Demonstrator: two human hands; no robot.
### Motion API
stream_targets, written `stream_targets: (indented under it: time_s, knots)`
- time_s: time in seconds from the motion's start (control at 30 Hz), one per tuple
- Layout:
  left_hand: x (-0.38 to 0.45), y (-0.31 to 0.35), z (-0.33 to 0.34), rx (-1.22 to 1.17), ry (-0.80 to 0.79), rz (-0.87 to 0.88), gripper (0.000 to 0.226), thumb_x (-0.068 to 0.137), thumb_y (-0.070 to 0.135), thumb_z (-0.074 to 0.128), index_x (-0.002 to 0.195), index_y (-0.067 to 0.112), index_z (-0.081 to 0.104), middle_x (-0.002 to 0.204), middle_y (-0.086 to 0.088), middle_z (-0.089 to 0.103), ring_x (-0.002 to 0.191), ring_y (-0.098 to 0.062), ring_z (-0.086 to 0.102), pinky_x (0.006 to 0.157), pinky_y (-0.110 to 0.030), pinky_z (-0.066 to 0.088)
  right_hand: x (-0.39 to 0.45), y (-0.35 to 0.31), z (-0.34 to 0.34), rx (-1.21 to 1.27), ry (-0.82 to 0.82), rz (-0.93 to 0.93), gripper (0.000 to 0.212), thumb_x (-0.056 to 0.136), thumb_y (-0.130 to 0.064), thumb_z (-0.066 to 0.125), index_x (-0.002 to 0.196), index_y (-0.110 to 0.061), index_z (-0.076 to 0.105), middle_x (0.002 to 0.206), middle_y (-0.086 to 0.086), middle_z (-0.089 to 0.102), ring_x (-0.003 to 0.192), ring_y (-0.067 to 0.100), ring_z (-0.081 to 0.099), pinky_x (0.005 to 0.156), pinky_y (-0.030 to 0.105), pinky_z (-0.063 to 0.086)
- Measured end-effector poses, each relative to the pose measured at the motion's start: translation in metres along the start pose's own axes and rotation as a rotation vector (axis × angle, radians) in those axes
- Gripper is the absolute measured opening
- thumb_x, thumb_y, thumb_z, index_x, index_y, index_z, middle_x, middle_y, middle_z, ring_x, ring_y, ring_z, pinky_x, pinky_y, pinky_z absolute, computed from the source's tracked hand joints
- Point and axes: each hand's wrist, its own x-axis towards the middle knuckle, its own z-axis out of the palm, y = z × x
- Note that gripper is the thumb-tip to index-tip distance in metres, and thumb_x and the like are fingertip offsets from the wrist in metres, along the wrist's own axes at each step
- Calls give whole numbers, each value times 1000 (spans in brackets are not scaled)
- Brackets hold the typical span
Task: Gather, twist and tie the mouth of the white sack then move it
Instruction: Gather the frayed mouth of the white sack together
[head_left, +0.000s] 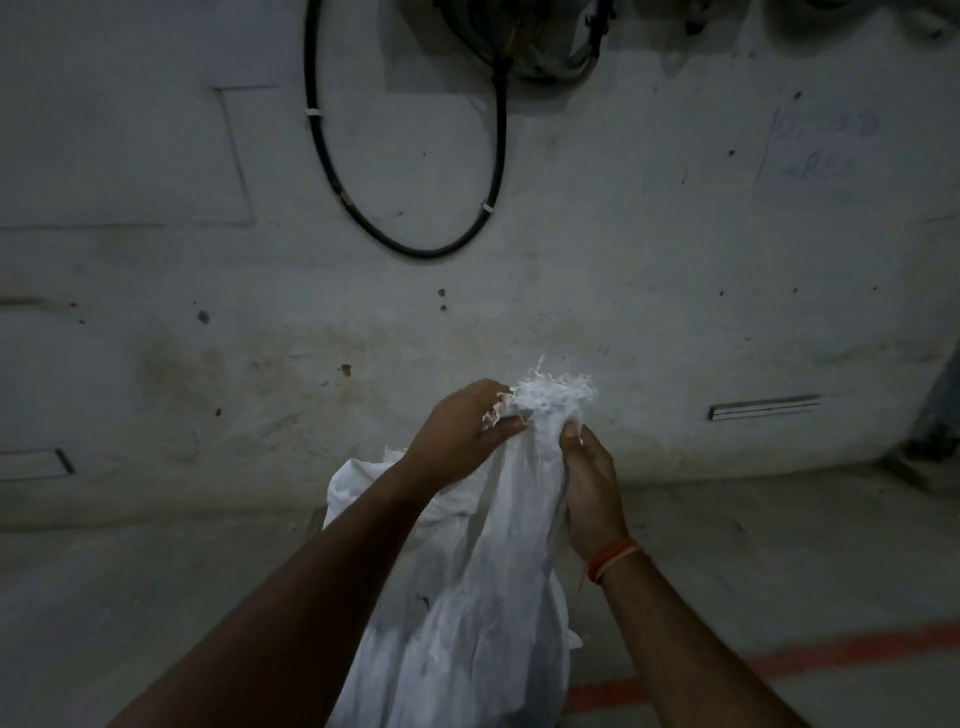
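Note:
The white sack (467, 613) stands on the floor in front of me, its cloth pulled up into a bunched neck with a frayed mouth (550, 397) at the top. My left hand (462, 431) grips the gathered neck from the left, just below the frayed edge. From the right, my right hand (589, 488) holds the same neck a little lower, fingers curled into the cloth. An orange thread band sits on my right wrist. The sack's base is hidden under my arms and the frame's lower edge.
A stained white wall (675, 312) rises close behind the sack. A black cable loop (410, 244) hangs on it above. A red painted line (779, 660) crosses the grey floor at the lower right. A dark object (935, 415) stands at the far right.

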Motion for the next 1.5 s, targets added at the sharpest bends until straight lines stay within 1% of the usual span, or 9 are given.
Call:
stream_targets:
  time_s: [0.1, 0.2, 0.37, 0.43, 0.6, 0.83, 1.13, 1.3, 1.5]
  knots:
    - [0, 9, 3, -32, 25, 37, 30, 90, 30, 60, 113, 15, 72, 112, -6, 74, 102, -23, 68, 89, -34, 53, 0, 1, 7, -172, -143, -38, 58, 79, -54, 72, 125, -20, 64, 123, 4, 71, 116, 21, 67, 99, 41, 54]
    - [1, 9, 8, -47, 52, 42, 27, 86, 26, 64, 108, 14, 72, 105, -6, 75, 97, -21, 69, 87, -31, 53, 6, 2, 8, -264, -96, -57, 28, 77, -43, 78, 101, -27, 75, 100, -3, 79, 97, 17, 74, 82, 32, 58]
    - [-10, -14, 3, -163, -67, -98, 46, 82, 37, 78, 115, 21, 50, 108, 7, 65, 94, -5, 60, 72, -8, 41, 15, 2, -12, 71, -11, 116, 12, 78, -29, 80, 89, -28, 81, 94, 2, 81, 92, 23, 76, 77, 34, 62]
    - [-18, -26, 1, -165, -115, -124, 49, 81, 34, 79, 116, 19, 48, 111, 8, 63, 99, -3, 59, 73, -4, 41, 13, 6, -17, 203, 23, 153, 32, 73, -29, 80, 101, -13, 76, 95, 10, 80, 92, 28, 76, 75, 38, 62]
    - [-40, -47, 2, -79, -191, -72, 49, 85, 29, 76, 129, 14, 60, 129, -1, 64, 114, -15, 61, 99, -27, 47, 13, 10, -21, 361, 0, 144, 19, 78, -20, 73, 93, -8, 74, 81, 6, 78, 77, 19, 76, 64, 28, 60]
    - [-44, -58, 6, -82, -219, -79, 51, 88, 22, 73, 135, 10, 55, 154, 7, 35, 121, -8, 58, 100, -24, 47, 19, 13, -18, 336, 55, 208, 10, 87, -16, 69, 87, -16, 79, 86, 4, 79, 82, 18, 76, 67, 26, 60]
    - [-20, -57, -1, 54, -123, 60, 17, 86, 24, 74, 101, 18, 79, 99, 1, 76, 80, -1, 62, 70, -1, 37, 21, 9, -19, 265, 158, 224, 16, 93, -17, 68, 106, -12, 60, 89, 6, 73, 79, 19, 73, 64, 29, 59]
    - [-14, -47, 1, 53, 3, 23, 24, 94, 28, 63, 82, 10, 72, 84, -4, 75, 74, -18, 68, 67, -25, 50, 24, 12, -5, 190, 179, 138, 4, 91, -24, 70, 95, -24, 69, 87, -5, 79, 84, 14, 75, 71, 27, 60]
    - [4, -33, -1, 162, 62, -21, 10, 82, 8, 66, 75, 15, 71, 75, -4, 74, 71, -24, 69, 63, -21, 38, 21, 21, 24, -181, -239, 124, 73, 65, -40, 90, 127, -16, 58, 126, 10, 69, 115, 26, 68, 99, 44, 54]
